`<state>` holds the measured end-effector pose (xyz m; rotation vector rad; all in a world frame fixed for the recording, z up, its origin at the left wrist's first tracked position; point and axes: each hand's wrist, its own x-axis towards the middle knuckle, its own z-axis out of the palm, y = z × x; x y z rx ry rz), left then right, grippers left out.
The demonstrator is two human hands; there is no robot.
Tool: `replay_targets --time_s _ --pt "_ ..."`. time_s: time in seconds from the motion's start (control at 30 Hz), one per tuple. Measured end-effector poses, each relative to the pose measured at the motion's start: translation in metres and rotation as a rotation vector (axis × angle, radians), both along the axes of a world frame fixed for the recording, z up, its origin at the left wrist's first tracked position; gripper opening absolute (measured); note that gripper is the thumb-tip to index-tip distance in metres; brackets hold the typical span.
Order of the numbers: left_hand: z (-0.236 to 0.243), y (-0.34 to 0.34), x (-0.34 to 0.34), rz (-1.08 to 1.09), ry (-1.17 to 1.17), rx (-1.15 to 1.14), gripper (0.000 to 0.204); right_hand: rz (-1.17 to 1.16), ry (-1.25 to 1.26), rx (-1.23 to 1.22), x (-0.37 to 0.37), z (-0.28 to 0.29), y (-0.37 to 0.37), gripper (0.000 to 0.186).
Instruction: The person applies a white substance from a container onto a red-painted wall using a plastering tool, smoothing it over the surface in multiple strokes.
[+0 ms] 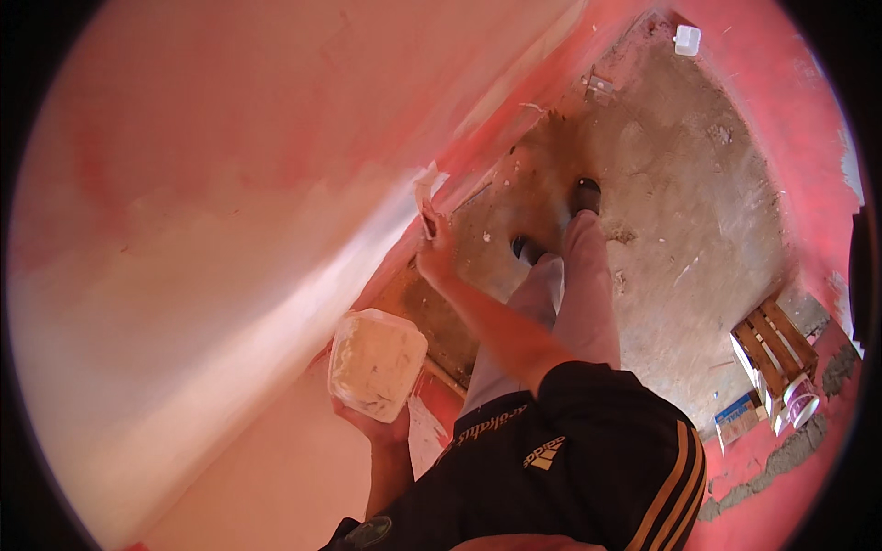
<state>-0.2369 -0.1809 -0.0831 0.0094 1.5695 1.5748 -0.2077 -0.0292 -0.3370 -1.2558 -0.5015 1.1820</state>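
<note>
My left hand (372,422) grips a squarish white tub (381,354) from below, close to the wall. Its top faces up and shows a pale, smeared surface; how full it is I cannot tell. My right hand (435,254) is closed around a putty knife (424,193) with a flat, pale, smeared blade. The blade's end is at the low part of the wall (230,211), which is red with broad whitish, coated patches. A bright streak of light runs along the wall beside the blade. The fingers under the tub are partly hidden.
My legs and dark shoes (586,195) are on the dusty, stained floor (680,202). A small white container (686,40) stands in the far corner. At right are a wooden slatted crate (772,344), a white-and-purple bucket (801,402) and a blue-and-white package (737,420).
</note>
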Motion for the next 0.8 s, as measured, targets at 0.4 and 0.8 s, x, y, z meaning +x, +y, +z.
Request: replay_targets --time_s 0.4,0.8 --pt "-0.015 -0.023 -0.020 0.044 -0.039 0.003 0.064 0.239 -0.360 -0.106 0.060 -0.004 0.040 0.036" --pt "0.001 0.018 0.031 -0.011 -0.057 0.038 0.062 -0.432 -0.644 0.041 0.345 -0.028 0.233 0.023"
